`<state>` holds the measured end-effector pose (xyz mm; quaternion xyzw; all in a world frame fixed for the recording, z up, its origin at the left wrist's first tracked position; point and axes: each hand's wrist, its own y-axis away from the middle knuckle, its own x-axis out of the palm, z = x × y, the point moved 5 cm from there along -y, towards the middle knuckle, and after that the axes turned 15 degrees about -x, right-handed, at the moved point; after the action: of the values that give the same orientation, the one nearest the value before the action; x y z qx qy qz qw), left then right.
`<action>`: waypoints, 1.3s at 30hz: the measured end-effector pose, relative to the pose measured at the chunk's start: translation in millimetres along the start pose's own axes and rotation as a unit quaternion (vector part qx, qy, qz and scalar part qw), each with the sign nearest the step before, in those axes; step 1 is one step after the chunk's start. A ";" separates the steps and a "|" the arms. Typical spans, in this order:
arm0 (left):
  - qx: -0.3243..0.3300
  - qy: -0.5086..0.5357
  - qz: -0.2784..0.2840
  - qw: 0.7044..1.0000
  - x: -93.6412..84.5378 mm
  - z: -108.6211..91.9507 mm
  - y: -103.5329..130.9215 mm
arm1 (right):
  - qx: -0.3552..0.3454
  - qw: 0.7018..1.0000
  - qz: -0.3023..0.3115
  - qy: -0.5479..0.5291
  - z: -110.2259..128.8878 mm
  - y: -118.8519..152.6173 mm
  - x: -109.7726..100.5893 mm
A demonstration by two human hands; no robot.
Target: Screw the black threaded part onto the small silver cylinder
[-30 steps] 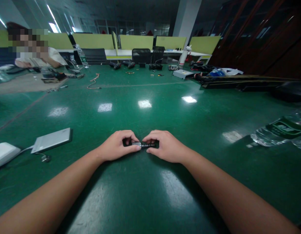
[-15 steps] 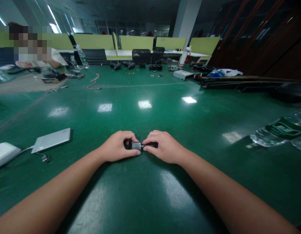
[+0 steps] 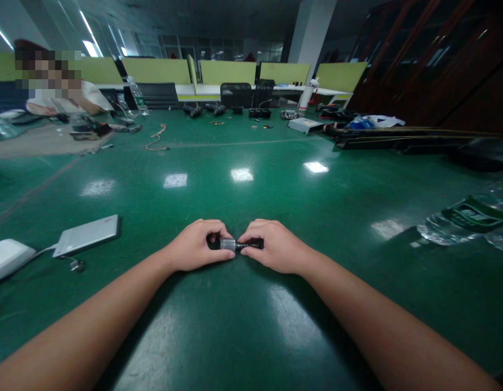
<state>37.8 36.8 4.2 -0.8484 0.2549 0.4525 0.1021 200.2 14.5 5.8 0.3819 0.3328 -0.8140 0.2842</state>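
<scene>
Just above the green table [image 3: 243, 201], a small silver-grey cylinder [image 3: 227, 244] sits between the thumb and fingers of my left hand [image 3: 198, 244]. A thin dark threaded rod [image 3: 240, 246] extends from its right end. The fingers and thumb of my right hand [image 3: 274, 245] are closed around this dark rod. Both hands are close together near the middle of the view. My fingers partly cover the two pieces, so how they join is hard to make out.
A silver flat box [image 3: 87, 234] with a cable joins a white device [image 3: 11, 258] at the left. Clear bottles [image 3: 459, 220] lie at the right. Dark long strips [image 3: 398, 140] are at the back right. A person [image 3: 68, 98] sits at the back left.
My right fingers have opened slightly around the rod, and more of its dark threaded part shows beside the cylinder. My left hand has hardly moved.
</scene>
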 end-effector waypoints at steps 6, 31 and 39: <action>-0.001 0.000 0.002 1.000 0.6 0.2 0.8 | -0.003 1.000 0.002 -0.006 0.6 -0.2 -0.9; -0.007 0.000 0.001 1.000 0.4 -2.0 0.5 | 0.003 1.000 0.013 -0.004 -3.4 4.5 -6.4; -0.005 0.000 0.002 1.000 0.9 -1.3 0.9 | 0.008 1.000 0.019 -0.004 -4.8 4.5 -6.9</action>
<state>38.7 35.2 4.3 -0.8485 0.2543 0.4537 0.0974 209.3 16.8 7.6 0.3872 0.3179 -0.8128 0.2973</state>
